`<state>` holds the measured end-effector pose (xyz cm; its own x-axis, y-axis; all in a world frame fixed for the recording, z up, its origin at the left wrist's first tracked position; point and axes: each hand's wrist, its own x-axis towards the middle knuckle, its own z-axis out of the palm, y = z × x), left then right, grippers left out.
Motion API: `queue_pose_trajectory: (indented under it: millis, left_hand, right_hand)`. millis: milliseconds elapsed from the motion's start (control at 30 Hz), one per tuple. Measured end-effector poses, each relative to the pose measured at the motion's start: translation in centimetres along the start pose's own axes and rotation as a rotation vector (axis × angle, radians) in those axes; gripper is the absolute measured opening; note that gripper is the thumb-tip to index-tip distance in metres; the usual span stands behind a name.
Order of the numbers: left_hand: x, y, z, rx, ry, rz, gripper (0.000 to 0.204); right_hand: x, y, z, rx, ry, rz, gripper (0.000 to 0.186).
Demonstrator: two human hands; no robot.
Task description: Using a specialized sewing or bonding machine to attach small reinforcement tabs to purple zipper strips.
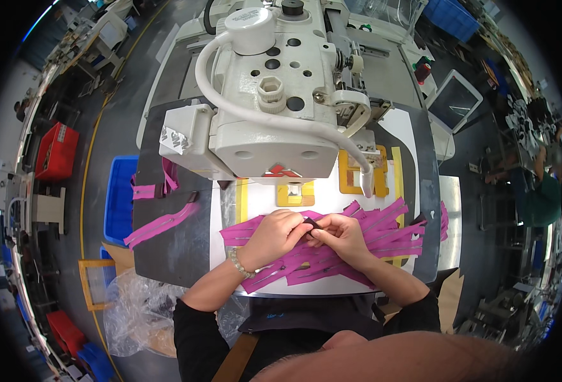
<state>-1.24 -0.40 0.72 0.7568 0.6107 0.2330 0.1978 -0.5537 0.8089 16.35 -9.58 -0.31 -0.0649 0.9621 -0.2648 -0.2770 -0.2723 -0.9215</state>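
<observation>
My left hand (pixel 274 235) and my right hand (pixel 335 232) meet over a heap of magenta zippers (pixel 383 239) on the white work plate. Fingers of both hands pinch a small dark piece (pixel 311 224); whether it is joined to a zipper under my hands I cannot tell. Just beyond my hands stands a white industrial sewing machine (pixel 274 146), with a yellow frame (pixel 295 198) below its head and another yellow frame (pixel 360 178) to the right. More magenta zippers with dark ends (pixel 160 226) lie apart on the dark table at the left.
A blue bin (pixel 118 165) and crumpled clear plastic (pixel 134 305) are left of the table (pixel 166 261). A tilted screen (pixel 453 102) stands at the back right. A red crate (pixel 55 149) sits across the yellow floor line. Another person in green (pixel 542 191) is at the far right.
</observation>
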Motion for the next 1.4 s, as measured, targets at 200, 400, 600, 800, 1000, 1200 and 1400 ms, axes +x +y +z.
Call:
queue_pose_trajectory:
  millis: [200,400,600,800,1000,1200,1400]
  left_hand:
    - [-0.16,-0.28,0.31,0.028,0.023,0.027,0.018]
    - [-0.12,-0.04,0.28,0.031,0.03,0.032,0.018]
    - [0.04,-0.19,0.24,0.037,0.028,0.046,0.019]
    - [-0.14,0.01,-0.08,0.06,0.032,0.049,0.017]
    - [-0.14,0.15,0.11,0.107,0.036,0.08,0.011]
    - [-0.15,0.5,-0.11,0.147,0.017,0.101,0.009]
    - [-0.25,0.41,0.03,0.161,-0.02,0.126,0.011]
  right_hand:
    - [-0.09,-0.05,0.03,0.003,0.008,0.015,0.014]
    - [-0.15,-0.07,-0.03,-0.029,0.008,0.011,0.014]
    - [-0.13,-0.01,-0.15,-0.039,0.012,-0.002,0.015]
    - [-0.08,-0.54,0.45,-0.009,0.011,-0.012,0.012]
    - [-0.12,-0.21,0.11,-0.005,0.007,-0.003,0.011]
    - [-0.24,-0.37,0.19,0.031,0.0,0.004,0.013]
    - [-0.4,-0.52,0.03,0.012,-0.017,-0.025,0.008]
